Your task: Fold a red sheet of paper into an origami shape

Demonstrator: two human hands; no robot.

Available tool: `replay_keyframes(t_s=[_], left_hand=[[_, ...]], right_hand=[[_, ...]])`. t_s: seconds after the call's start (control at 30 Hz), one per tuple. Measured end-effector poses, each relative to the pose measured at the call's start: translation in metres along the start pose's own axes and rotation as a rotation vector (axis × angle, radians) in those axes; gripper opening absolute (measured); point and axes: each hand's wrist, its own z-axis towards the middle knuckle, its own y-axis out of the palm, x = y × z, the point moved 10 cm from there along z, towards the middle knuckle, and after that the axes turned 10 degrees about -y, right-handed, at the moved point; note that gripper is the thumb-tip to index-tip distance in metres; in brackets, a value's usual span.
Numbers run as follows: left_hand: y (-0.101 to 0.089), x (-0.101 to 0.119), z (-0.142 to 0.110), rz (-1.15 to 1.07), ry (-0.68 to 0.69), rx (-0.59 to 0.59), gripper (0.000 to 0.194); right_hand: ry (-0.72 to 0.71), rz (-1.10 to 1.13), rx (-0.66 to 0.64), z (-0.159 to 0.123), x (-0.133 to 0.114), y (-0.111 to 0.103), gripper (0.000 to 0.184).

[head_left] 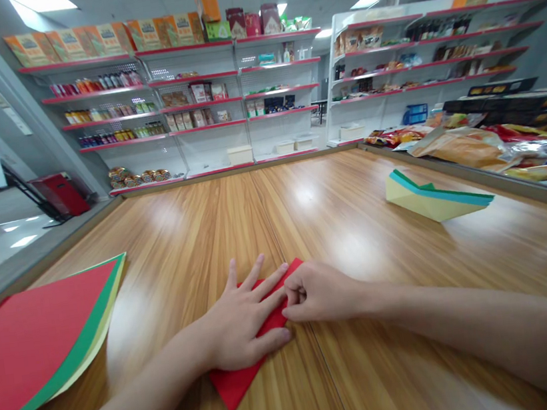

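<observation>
A folded piece of red paper (239, 383) lies slantwise on the wooden table in front of me. My left hand (245, 316) rests flat across it with the fingers spread, covering most of its middle. At the paper's upper right end, my right hand (312, 290) is closed, its thumb and curled fingers on the paper's edge. Part of the fold is hidden under both hands. Off to the right stands a folded paper boat (434, 197) in yellow, blue and green. Sheets of coloured paper (43, 336), red on top with green and pale yellow beneath, are stacked at the left.
The wooden table (195, 222) has a raised rim along its edges. Packaged snacks (477, 144) and dark boxes (513, 107) lie beyond the right rim. Store shelves (203, 128) with goods stand behind. A red box on a hand truck (60, 195) is on the floor at the left.
</observation>
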Motion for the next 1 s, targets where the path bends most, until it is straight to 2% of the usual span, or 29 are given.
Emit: replay_keyframes(t_s=[0.33, 0.67, 1.0], left_hand=[[0.001, 0.0, 0.0, 0.022, -0.012, -0.029, 0.068], [0.002, 0.002, 0.0, 0.038, -0.001, -0.017, 0.067], [0.002, 0.002, 0.001, 0.05, 0.008, -0.018, 0.067]], right_hand=[[0.07, 0.017, -0.103, -0.002, 0.009, 0.001, 0.012], [0.374, 0.173, -0.226, -0.013, 0.027, 0.003, 0.013], [0.375, 0.243, -0.271, -0.012, 0.04, -0.002, 0.013]])
